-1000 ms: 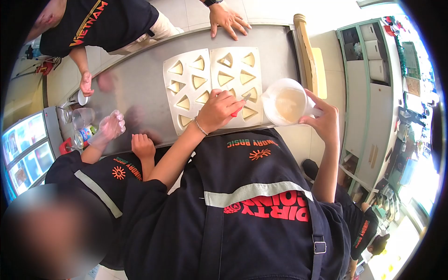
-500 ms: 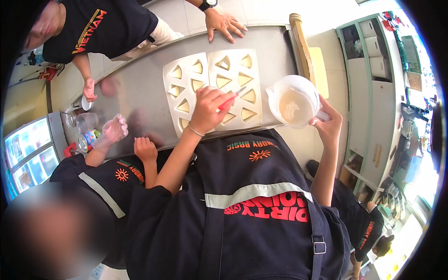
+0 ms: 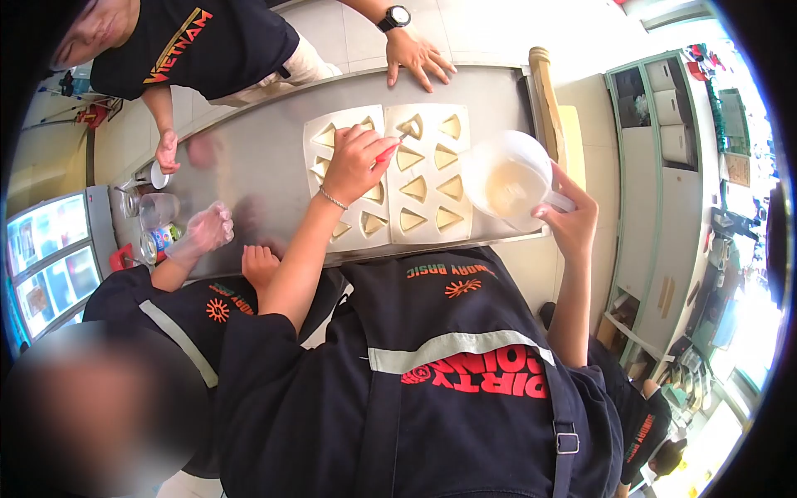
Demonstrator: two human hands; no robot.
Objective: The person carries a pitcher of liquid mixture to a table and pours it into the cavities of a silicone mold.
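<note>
My left hand [image 3: 355, 163] is closed around a tool with a red handle [image 3: 388, 153]. The tool's thin tip is over a wedge-shaped cavity in the top row of the right white mould [image 3: 422, 173]. A matching left mould [image 3: 378, 152] lies beside it, partly hidden by my hand and forearm. On the right, my right hand [image 3: 571, 209] grips the handle of a white plastic jug [image 3: 531, 162], which has pale, creamy liquid in its bottom. The jug is raised beside the right mould's edge.
A metal table [image 3: 274, 141] carries the moulds. Across it, a person's hand [image 3: 417, 58] rests on the edge. To my left is a co-worker's gloved hand [image 3: 209, 230], near clear containers [image 3: 158, 212] and a can [image 3: 160, 241]. A wooden roller [image 3: 544, 91] stands at the right end.
My left hand has moved towards the far side, bringing the tool's tip from the right mould's middle to its top row. My right hand still holds the jug, now nearer the mould.
</note>
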